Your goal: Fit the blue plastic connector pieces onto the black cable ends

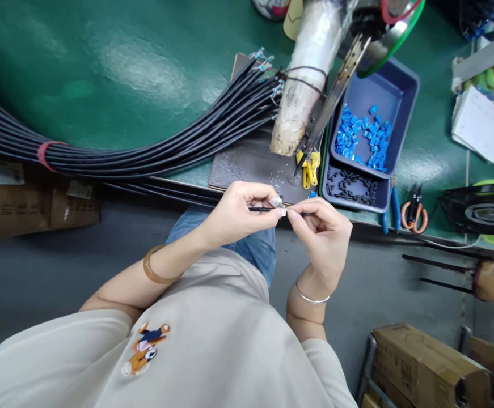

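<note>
My left hand (250,211) is closed on a black cable (261,209) close to its end, with tape or a wrap on its fingertips. Just right of it, my right hand (317,224) pinches at the cable's tip; the fingers hide most of what lies between them. Both hands are at the bench's front edge, nearly touching. Behind them lies a dark board (247,161) with small light scraps on it. A large bundle of black cables (157,156) runs in from the left, with exposed coloured wires at its ends and a red tie (46,154) around it.
On the right stand a bin of blue clips (351,136) and a bin of small black parts (353,187). Yellow cutters (310,170) lie behind my hands; orange-handled pliers (414,212) are farther right. A wrapped post (304,79) rises behind. Cardboard boxes (429,360) stand below.
</note>
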